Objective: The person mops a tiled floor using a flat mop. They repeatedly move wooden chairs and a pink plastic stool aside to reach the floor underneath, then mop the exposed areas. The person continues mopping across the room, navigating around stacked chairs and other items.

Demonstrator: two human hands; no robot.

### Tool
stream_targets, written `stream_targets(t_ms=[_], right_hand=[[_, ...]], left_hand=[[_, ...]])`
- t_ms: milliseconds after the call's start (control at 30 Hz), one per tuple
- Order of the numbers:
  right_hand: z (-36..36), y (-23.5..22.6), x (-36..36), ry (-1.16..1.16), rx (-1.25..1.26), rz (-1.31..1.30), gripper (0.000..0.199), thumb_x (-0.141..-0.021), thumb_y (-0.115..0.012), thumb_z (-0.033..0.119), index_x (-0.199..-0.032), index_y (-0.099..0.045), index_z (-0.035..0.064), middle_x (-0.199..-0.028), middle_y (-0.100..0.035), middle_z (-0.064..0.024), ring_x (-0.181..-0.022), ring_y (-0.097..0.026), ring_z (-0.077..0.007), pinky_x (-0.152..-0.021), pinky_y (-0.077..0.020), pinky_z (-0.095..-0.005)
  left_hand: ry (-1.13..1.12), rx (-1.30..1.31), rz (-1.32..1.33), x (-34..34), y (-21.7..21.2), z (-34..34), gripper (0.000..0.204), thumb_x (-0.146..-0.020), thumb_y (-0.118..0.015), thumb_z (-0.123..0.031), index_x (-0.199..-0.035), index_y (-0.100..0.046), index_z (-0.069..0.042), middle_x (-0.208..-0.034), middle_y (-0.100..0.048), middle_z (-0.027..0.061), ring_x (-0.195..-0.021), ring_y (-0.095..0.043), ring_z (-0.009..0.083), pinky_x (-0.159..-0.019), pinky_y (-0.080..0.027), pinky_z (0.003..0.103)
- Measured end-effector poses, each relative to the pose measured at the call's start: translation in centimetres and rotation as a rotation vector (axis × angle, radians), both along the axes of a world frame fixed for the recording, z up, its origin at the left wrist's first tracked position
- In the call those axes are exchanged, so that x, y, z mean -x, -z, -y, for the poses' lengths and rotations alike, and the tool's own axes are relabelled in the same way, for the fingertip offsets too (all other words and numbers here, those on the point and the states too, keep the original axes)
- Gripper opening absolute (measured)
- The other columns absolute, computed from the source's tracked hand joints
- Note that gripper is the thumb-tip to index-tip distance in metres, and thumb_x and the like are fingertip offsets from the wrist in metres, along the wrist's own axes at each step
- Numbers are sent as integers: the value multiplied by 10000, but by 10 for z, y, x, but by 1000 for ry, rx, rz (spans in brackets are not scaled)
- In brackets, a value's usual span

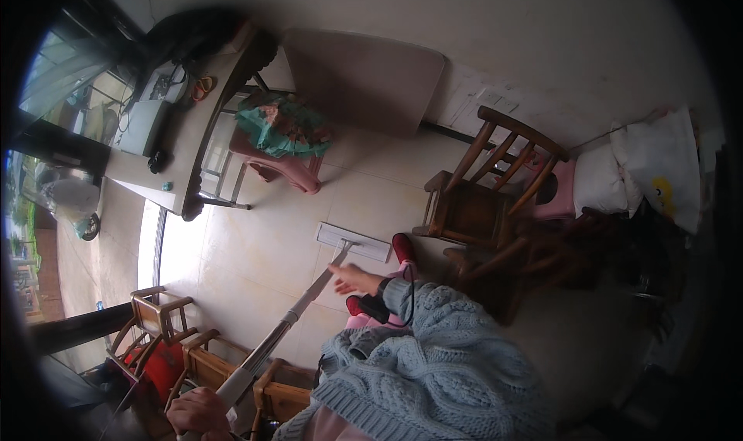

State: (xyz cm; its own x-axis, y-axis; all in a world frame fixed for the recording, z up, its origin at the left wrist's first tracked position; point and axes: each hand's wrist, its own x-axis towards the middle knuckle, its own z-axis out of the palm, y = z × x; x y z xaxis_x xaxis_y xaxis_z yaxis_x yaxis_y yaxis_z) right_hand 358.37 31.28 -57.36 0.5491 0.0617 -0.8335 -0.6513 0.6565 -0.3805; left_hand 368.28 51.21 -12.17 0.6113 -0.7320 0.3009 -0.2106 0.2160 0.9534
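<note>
Left hand: fingers are wrapping round the upper grip of the mop pole, low at the person's left side. Right hand: fingers are spreading loosely beside the pole's lower stretch, not closing round it; whether they are touching it, I cannot tell from where I am standing.

Pole: its long axis is running slantwise from the left hand, forward and to the right, down to the floor. Mop head: the flat white plate is lying on the tiles just ahead of the right hand, which is the nearer one by far; its own long axis is crossing the pole's line, right end sitting nearer the person.

Farther out: a red shoe is standing just beside that right end; a wooden chair is standing beyond, to the right; a pink stool is standing ahead-left.
</note>
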Motion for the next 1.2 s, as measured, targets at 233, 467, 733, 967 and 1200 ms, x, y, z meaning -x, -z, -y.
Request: stream_targets(t_ms=[233,467,733,967,1200], right_hand=[[429,57,115,784,958,-393,531,-794,-660,245,-1186,-407,-8,-946,-538,-94,-842,-539,-190,-662,-475,-330],[533,71,140,603,954,-117,679,-719,-724,312,-1223,-428,-33,-1214,-486,-162,-1083,-490,-271,-905,-400,-378],[531,54,95,930,915,-302,484,-674,-684,210,-1031,-533,-78,-1036,-571,-134,-901,-552,-244,-792,-443,-369],[518,-18,19,819,996,-306,463,-651,-674,249,-964,-552,-69,-1015,-572,-153,-868,-538,-229,-788,-434,-335],[489,-6,-165,856,834,-135,551,-703,-645,127,-1172,-448,-84,-1151,-529,-167,-1025,-530,-263,-877,-412,-335]], left_hand=[[-173,301,-105,-3,28,71,239,-672,-633,-64,-531,-446,-111,-462,-445,-9,-387,-404,104,-423,-303,293],[-367,221,-207,-32,28,107,438,-654,-704,-324,-842,-381,-98,-793,-323,-2,-733,-325,149,-699,-268,293],[-219,200,-219,-45,21,191,436,-514,-710,-162,-445,-282,-207,-432,-280,-109,-399,-273,34,-437,-182,228],[-275,256,-161,-46,24,231,373,-644,-778,-78,-475,-459,-174,-374,-425,-66,-306,-401,26,-370,-241,173],[-290,256,-210,-30,20,248,329,-606,-784,-55,-469,-497,-141,-369,-429,-66,-281,-350,28,-363,-159,211]])
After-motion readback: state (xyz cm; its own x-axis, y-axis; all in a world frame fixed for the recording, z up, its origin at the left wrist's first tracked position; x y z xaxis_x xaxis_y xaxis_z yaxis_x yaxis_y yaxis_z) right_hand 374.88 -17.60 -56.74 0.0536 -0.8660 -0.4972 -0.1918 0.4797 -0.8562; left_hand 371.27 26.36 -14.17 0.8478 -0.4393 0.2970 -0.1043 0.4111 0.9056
